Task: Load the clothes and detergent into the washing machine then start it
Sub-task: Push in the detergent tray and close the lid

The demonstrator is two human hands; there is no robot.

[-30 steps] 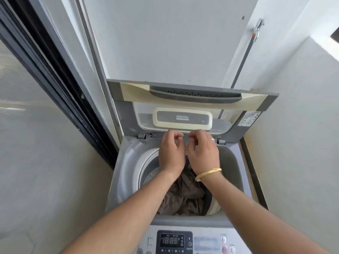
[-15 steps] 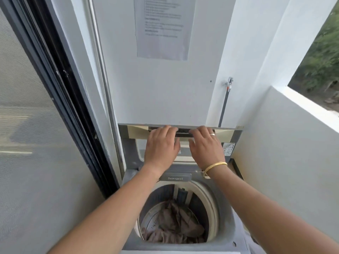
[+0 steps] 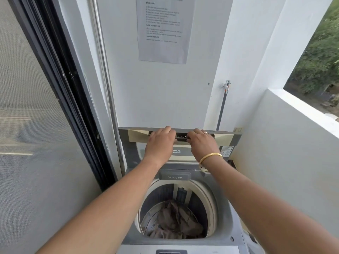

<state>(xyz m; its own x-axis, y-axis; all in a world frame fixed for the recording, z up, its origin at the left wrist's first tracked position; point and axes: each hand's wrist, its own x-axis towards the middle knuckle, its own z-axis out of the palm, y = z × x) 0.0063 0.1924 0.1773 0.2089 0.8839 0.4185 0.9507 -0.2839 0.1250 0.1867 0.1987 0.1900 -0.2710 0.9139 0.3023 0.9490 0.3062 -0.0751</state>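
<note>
Grip: left hand [image 3: 159, 142] and right hand [image 3: 202, 143] both closed on the handle recess of the raised lid [image 3: 227, 139]. Lid judged rigid, hinged, light; hold centrally. Clothes [image 3: 176, 222], soft, lie in the drum [image 3: 209, 202].

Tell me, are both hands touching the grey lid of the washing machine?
Touching. The head view shows the left hand and right hand gripping the dark handle at the top edge of the raised grey lid.
</note>
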